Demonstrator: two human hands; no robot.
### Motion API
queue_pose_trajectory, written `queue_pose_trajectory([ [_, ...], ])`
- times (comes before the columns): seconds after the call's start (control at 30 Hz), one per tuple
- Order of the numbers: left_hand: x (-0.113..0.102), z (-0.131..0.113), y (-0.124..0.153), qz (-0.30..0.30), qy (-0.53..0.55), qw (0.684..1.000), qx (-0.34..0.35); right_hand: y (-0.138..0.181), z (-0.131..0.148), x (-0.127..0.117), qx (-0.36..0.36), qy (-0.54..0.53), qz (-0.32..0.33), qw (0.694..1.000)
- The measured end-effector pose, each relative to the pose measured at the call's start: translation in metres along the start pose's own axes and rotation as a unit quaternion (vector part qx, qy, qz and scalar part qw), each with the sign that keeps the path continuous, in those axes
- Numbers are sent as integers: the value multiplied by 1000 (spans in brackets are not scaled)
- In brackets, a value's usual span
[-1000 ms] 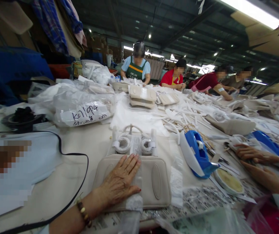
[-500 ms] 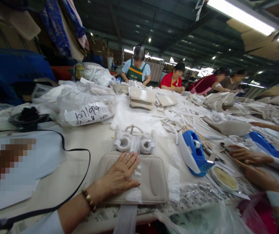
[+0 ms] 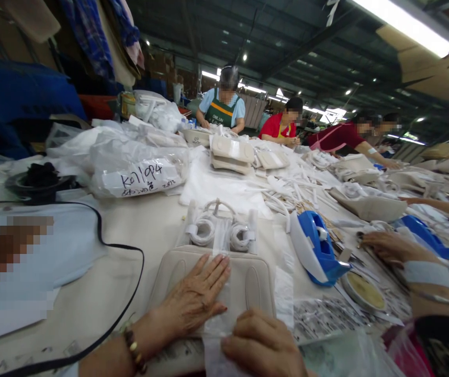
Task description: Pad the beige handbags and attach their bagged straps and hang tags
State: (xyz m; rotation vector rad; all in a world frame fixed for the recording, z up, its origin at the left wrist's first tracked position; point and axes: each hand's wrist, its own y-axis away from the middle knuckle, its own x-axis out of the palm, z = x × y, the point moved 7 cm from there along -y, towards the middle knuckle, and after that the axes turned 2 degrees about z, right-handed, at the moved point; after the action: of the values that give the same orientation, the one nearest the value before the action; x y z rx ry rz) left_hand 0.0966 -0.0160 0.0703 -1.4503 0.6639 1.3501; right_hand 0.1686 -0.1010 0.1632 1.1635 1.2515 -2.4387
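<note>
A beige handbag lies flat on the table in front of me. A translucent wrapping strip runs down its middle and over the near edge. My left hand rests flat on the bag and strip, its fingers stretched out. At the bag's near edge, my right hand has its fingers curled and pinched on the strip's lower part. Above the bag, its handle stands up between two wrapped white coils.
Right of the bag stands a blue and white tape dispenser, beside a round tin. A co-worker's hand reaches in there. A labelled plastic bag lies back left, a black cord nearer. More beige bags are farther back.
My right hand has come into view from below and taken hold of the strip at the bag's near edge. My left hand stays flat on the bag. The co-worker's hands at right have shifted.
</note>
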Motion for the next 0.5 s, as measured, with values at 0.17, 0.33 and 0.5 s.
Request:
queue_pose_trajectory([
  [0.17,10,-5,9,-42,51,998,3,-31,-51,-11,68,-9,-31,997],
  [0.33,6,-8,9,-54,124,991,-5,-32,-102,11,136,-19,-15,990],
  [0.5,7,-12,13,-36,120,991,48,-22,-128,30,184,-2,-7,983],
])
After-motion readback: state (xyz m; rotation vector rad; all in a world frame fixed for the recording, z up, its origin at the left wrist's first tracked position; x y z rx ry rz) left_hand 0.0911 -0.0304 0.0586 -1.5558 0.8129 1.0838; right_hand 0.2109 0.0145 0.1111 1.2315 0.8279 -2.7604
